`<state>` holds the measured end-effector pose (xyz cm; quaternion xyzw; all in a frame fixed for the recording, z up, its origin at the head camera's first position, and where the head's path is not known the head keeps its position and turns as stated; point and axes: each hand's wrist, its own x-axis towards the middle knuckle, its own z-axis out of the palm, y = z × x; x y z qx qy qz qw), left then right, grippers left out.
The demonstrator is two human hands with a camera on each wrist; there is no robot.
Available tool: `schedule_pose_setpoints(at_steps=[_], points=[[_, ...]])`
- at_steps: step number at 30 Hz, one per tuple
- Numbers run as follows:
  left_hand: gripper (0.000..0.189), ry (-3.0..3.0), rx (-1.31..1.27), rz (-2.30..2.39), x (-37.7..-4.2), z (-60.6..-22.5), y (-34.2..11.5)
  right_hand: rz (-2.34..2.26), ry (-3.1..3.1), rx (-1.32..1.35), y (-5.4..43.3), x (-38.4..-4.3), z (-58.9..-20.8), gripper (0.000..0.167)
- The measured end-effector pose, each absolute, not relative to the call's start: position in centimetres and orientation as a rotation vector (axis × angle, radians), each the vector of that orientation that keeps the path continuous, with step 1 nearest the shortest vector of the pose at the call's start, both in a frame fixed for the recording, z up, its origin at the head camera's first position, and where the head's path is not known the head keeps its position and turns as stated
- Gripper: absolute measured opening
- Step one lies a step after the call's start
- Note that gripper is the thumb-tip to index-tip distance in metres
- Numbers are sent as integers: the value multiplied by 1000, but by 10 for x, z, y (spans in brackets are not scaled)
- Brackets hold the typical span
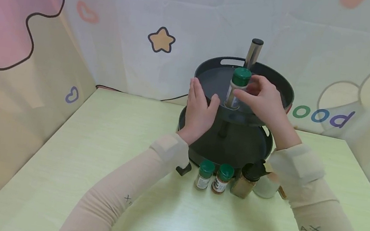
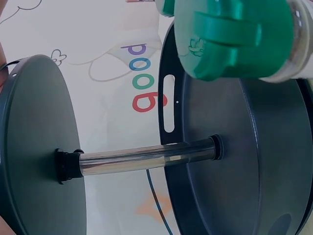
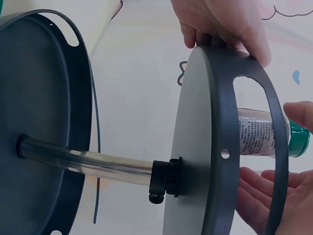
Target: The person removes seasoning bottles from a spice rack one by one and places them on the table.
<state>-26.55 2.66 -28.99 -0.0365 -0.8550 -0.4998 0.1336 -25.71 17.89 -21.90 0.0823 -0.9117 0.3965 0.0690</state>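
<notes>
A two-tier black round tray stand has an upper tray (image 1: 213,70) and a lower tray (image 1: 230,146), joined by a metal pole (image 2: 132,157). A clear spice jar with a green lid (image 1: 241,77) stands upright on the upper tray. My right hand (image 1: 265,101) is around this jar, thumb on one side and fingers on the other; in the right wrist view, gaps show between the fingers and the jar (image 3: 257,132). At the upper tray's left edge, my left hand (image 1: 200,112) holds the rim, its thumb and fingers on either side (image 3: 227,24).
In front of the stand are two green-lidded spice jars (image 1: 204,176) (image 1: 221,180), a black-lidded jar of brown spice (image 1: 244,182) and a pale round container (image 1: 266,187), partly behind my right sleeve. A printed cloth (image 1: 128,35) hangs behind the table (image 1: 103,131).
</notes>
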Motion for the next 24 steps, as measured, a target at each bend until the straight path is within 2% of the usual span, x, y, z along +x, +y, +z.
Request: schedule_pose_setpoints(at_steps=[7, 15, 24], points=[[70, -2465, -125, -1455, -267, -289, 27, 1170, -2769, 209, 174, -260, -218, 68], [71, -2485, -104, -1445, -266, -290, 27, 1097, -2800, 223, 172, -264, -221, 53], [72, -2461, -110, -1453, -265, -292, 27, 1067, -2825, 244, 171, -266, -223, 46]])
